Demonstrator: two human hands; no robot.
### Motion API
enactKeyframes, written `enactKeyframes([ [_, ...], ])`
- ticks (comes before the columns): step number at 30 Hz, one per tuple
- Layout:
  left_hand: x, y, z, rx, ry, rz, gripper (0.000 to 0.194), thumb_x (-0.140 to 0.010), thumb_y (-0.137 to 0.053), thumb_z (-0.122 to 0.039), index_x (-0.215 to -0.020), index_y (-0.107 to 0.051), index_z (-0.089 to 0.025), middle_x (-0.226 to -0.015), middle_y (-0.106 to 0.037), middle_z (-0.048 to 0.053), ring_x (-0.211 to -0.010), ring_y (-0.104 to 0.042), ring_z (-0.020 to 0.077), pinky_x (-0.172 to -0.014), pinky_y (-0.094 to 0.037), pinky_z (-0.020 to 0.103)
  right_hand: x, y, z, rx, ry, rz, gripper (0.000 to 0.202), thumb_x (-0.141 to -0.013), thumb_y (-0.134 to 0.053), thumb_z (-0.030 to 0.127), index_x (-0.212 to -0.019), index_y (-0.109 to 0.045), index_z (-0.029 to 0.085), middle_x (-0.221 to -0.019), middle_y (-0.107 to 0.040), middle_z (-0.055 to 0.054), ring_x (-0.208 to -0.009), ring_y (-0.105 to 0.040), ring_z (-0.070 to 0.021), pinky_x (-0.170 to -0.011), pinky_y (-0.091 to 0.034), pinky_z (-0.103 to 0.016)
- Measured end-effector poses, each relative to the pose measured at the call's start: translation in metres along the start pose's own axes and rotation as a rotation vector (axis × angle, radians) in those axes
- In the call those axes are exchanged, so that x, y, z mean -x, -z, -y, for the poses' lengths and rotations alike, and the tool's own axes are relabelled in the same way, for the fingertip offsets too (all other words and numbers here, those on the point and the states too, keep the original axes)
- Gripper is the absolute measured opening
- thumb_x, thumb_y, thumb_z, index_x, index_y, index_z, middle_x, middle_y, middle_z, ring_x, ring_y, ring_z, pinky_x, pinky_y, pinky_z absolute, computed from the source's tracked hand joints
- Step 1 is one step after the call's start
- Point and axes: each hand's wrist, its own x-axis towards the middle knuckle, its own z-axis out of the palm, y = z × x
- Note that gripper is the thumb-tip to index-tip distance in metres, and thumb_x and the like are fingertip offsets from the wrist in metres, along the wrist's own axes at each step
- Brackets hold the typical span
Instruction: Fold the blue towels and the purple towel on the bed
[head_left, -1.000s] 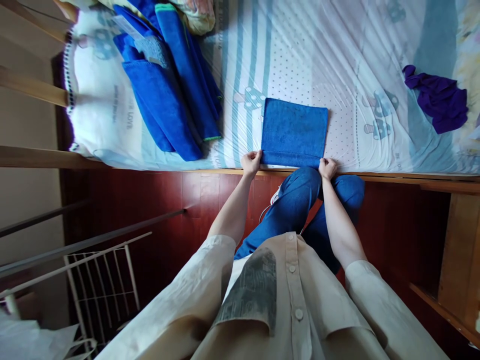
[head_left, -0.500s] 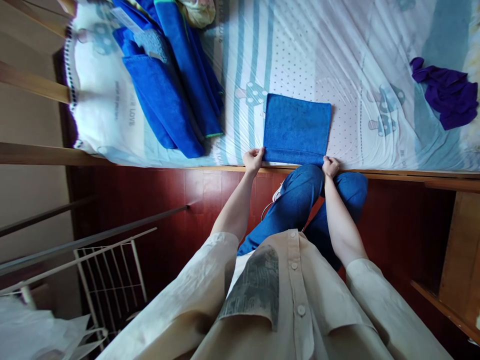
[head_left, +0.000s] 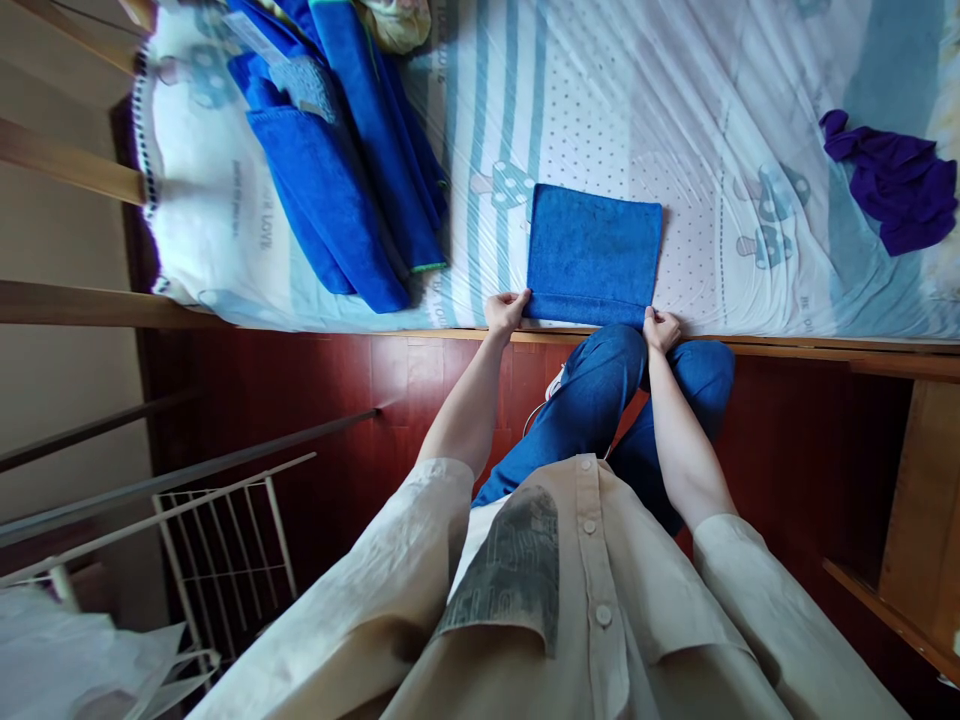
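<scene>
A blue towel [head_left: 595, 245] lies flat on the bed near its front edge, with a narrow strip folded over along the side closest to me. My left hand [head_left: 507, 312] pinches the left end of that folded strip. At the strip's right end, my right hand [head_left: 661, 328] is closed on the cloth, just above my knee. The strip stretches straight between both hands.
Blue towels or cloths [head_left: 322, 190] lie heaped on the bed at the left, by a pillow [head_left: 195, 190]. A crumpled purple cloth [head_left: 896, 185] rests at the right. A white metal rack [head_left: 225, 560] stands at lower left.
Both hands keep their grip on the towel's folded strip and have barely moved. The view has shifted very slightly.
</scene>
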Motion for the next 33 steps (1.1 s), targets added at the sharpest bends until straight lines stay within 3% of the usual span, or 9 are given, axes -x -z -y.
enactKeyframes([
  [9, 0.016, 0.012, -0.01, -0.06, -0.022, -0.026, 0.033, -0.078, -0.078, -0.049, -0.078, -0.066, -0.019, -0.065, -0.067, 0.001, -0.057, -0.061, 0.016, -0.057, -0.048, 0.027, 0.002, 0.003, -0.01, -0.066, 0.066, 0.02, 0.022, -0.086, -0.069, 0.032, -0.068, -0.064, 0.021, -0.089, -0.08, -0.013, -0.09, -0.076, -0.0273, -0.092, -0.055, -0.037],
  [17, 0.017, 0.019, -0.017, -0.279, -0.128, -0.009, 0.036, -0.083, -0.072, -0.055, -0.092, -0.067, -0.021, -0.095, -0.077, 0.007, -0.093, -0.073, 0.0231, -0.09, -0.053, 0.032, 0.008, -0.002, -0.022, -0.157, 0.059, 0.071, 0.023, -0.09, -0.068, 0.038, -0.081, -0.054, 0.023, -0.093, -0.075, -0.011, -0.101, -0.072, -0.027, -0.099, -0.054, -0.041],
  [22, 0.01, 0.014, -0.023, -0.331, -0.006, 0.074, 0.027, -0.091, -0.066, -0.05, -0.091, -0.064, -0.023, -0.089, -0.074, 0.005, -0.089, -0.074, 0.025, -0.086, -0.054, 0.034, 0.001, -0.008, -0.025, -0.133, 0.126, 0.09, 0.018, -0.09, -0.063, 0.03, -0.087, -0.046, 0.026, -0.088, -0.073, -0.007, -0.093, -0.072, -0.0248, -0.095, -0.055, -0.039],
  [25, 0.004, 0.012, -0.021, -0.344, 0.0, 0.099, 0.019, -0.089, -0.069, -0.041, -0.093, -0.061, -0.025, -0.083, -0.072, 0.003, -0.086, -0.073, 0.0242, -0.084, -0.054, 0.033, -0.002, -0.008, -0.025, -0.108, 0.223, 0.083, 0.014, -0.09, -0.06, 0.026, -0.091, -0.046, 0.026, -0.081, -0.07, -0.004, -0.086, -0.072, -0.0248, -0.092, -0.056, -0.039],
  [29, 0.001, 0.011, -0.012, -0.356, -0.163, 0.076, 0.019, -0.086, -0.072, -0.027, -0.099, -0.058, -0.024, -0.074, -0.066, 0.0, -0.084, -0.072, 0.0239, -0.088, -0.053, 0.034, -0.003, -0.004, -0.022, -0.073, 0.312, 0.126, 0.007, -0.092, -0.055, 0.023, -0.099, -0.057, 0.022, -0.085, -0.074, -0.007, -0.089, -0.073, -0.0255, -0.095, -0.055, -0.039],
  [33, 0.009, 0.015, -0.005, -0.39, -0.479, 0.017, 0.01, -0.089, -0.067, -0.022, -0.097, -0.061, -0.022, -0.101, -0.068, 0.007, -0.098, -0.069, 0.0235, -0.098, -0.052, 0.038, 0.0, 0.002, -0.018, -0.102, 0.384, 0.199, 0.021, -0.097, -0.051, 0.025, -0.101, -0.07, 0.02, -0.108, -0.079, -0.012, -0.106, -0.073, -0.0248, -0.102, -0.053, -0.036],
])
